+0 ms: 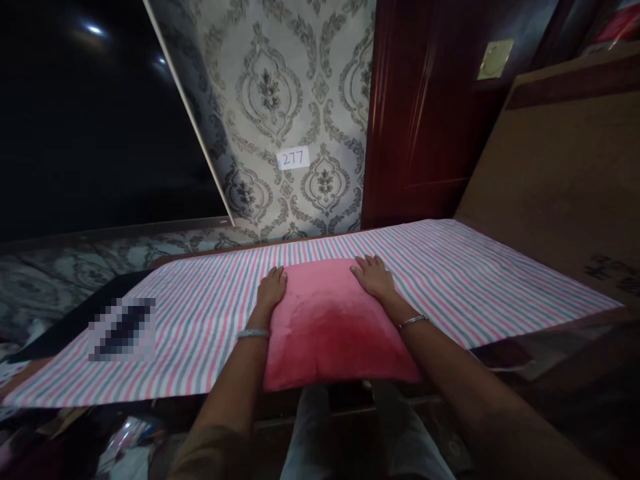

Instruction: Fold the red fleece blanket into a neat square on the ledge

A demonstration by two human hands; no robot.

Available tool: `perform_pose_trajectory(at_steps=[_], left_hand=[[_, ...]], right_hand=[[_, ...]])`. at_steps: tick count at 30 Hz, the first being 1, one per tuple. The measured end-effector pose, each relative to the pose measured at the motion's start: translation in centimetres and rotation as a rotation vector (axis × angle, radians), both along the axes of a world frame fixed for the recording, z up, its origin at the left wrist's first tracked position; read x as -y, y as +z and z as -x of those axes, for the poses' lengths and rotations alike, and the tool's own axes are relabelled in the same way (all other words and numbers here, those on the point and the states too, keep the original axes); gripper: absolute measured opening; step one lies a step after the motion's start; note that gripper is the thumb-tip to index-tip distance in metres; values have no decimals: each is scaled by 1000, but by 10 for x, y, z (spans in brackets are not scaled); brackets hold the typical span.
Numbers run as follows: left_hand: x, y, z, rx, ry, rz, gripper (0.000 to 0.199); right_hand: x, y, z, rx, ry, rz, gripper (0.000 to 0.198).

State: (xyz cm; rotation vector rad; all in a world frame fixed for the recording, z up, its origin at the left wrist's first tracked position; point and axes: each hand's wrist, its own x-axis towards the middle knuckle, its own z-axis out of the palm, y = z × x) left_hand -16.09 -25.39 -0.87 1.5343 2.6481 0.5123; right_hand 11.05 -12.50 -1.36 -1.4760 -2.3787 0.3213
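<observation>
A pink cushion cover or thin cushion (320,320), shading to deep red at its near edge, lies on a striped cloth (190,320). Its near edge reaches the table's front. My left hand (273,287) rests on the far left corner with its fingers stretched out. At the far right corner, my right hand (374,275) lies with its fingers spread and pointing away from me. Neither hand visibly grips the fabric. A bangle circles each wrist.
A pixelated dark object (123,330) lies on the cloth at left. Behind the table stand a large black screen (100,120), a patterned wall with a paper label (293,158) and a dark red door panel (415,113). A cardboard box (565,167) stands at right.
</observation>
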Motion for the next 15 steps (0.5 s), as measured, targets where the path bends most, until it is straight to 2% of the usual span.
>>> perform_pose_trajectory(at_steps=[6,15], left_hand=[[5,5,-7,7,88,5,60],[1,5,-5,28,59,27,61]], right_hand=[[0,-2,-1,-5,1,-14,57],[-7,-7,-3,-43,13,-7,58]])
